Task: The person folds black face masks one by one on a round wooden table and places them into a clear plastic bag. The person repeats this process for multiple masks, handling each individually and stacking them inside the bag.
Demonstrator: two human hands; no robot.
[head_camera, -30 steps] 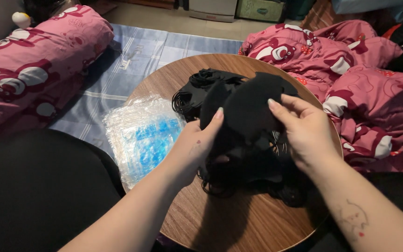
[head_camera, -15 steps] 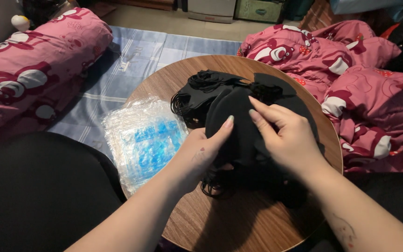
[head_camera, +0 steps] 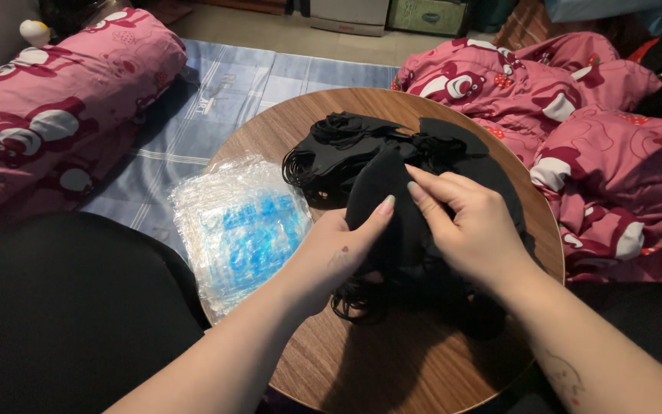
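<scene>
Since a second ago the two hands have closed in on each other: they were apart, each holding one side of a black mask, and now they meet over its middle, just right of frame centre. The right hand point(head_camera: 473, 230) has slid left from the mask's right edge until its fingertips sit beside the left thumb. That reads as the mask point(head_camera: 392, 203) being pinched or folded along its centre rather than held spread out, though the exact fold is hidden by the hands.

The left hand point(head_camera: 339, 257) comes up from the lower left with its thumb raised and pressed against the mask's front; its other fingers curl underneath, out of sight, so it is gripping the mask from below. The right hand's fingers point(head_camera: 427, 184) are bent and drawn together, tips pinching the black fabric near the top edge; it is closed on the mask, not spread.

The mask is held just above the round wooden counter point(head_camera: 392, 360), over a loose pile of black masks point(head_camera: 331, 149) with tangled ear loops. A stack of clear bags point(head_camera: 239, 230) with blue print lies at the counter's left edge. Pink bedding point(head_camera: 599, 138) fills the upper right, and a pink bolster point(head_camera: 55, 115) the upper left.
</scene>
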